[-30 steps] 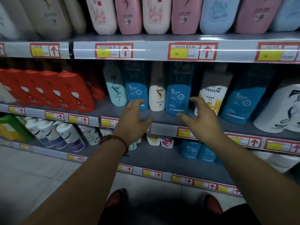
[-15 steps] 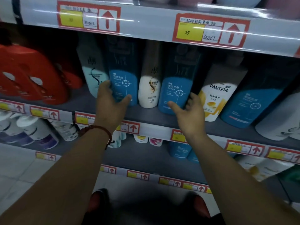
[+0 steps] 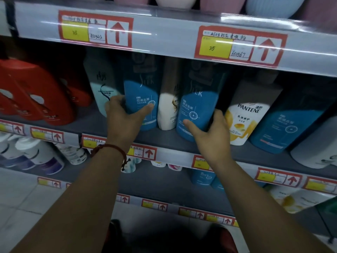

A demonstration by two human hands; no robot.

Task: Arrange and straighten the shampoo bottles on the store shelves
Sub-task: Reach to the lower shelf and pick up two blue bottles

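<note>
Grey metal store shelving [image 3: 164, 136] fills the view, with red-and-yellow price labels [image 3: 238, 45] on its front strips. On the middle shelf, near its front edge, stands a tall blue plastic shampoo bottle [image 3: 141, 99]. The left hand [image 3: 124, 123] grips it low down, thumb across the label and fingers [image 3: 114, 102] curled round its left side. To the right, a second blue plastic shampoo bottle [image 3: 197, 106] leans slightly to the right. The right hand [image 3: 212, 133] holds it, thumb on the front and fingers wrapped round its right edge. A white-and-gold plastic bottle [image 3: 168, 110] stands between the two, touching both. A pale mint bottle [image 3: 98, 88] is just left of the left hand, and a white Pantene bottle [image 3: 246, 114] is just right of the right hand, beside a third blue bottle [image 3: 284, 128]. Red plastic jugs [image 3: 36, 95] line the far left. A red cord bracelet [image 3: 111, 148] circles the left wrist. White pump bottles [image 3: 36, 156] sit on the shelf below.
</note>
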